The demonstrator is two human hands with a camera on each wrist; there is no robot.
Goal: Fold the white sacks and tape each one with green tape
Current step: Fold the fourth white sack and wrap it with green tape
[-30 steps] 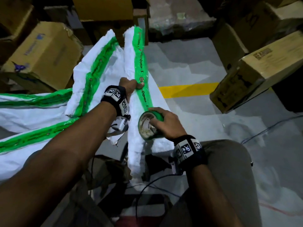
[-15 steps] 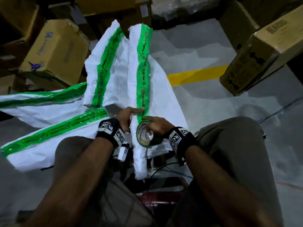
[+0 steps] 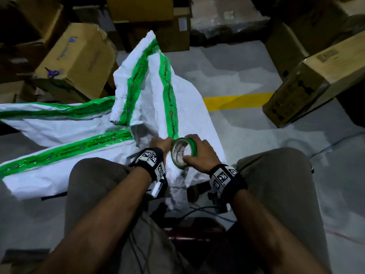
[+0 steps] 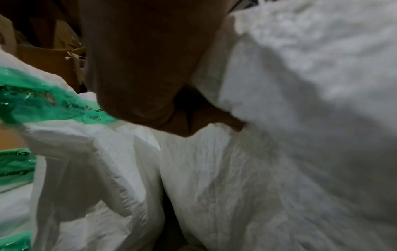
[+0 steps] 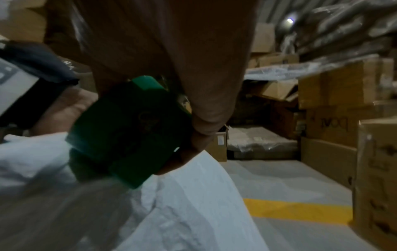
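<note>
Gripping a roll of green tape (image 3: pixel 184 153), the right hand (image 3: pixel 199 154) curls round its rim with the thumb at the core, held over the folded white sack (image 3: pixel 158 107) between the seated person's knees; a taped strip (image 3: pixel 168 101) runs up the sack from the roll. Left hand (image 3: pixel 160 142), touching the roll, pinches the sack fabric. Further taped sacks (image 3: pixel 59 147) lie left on the floor; cardboard boxes (image 3: pixel 79 60) stand around, closed, contents unseen.
</note>
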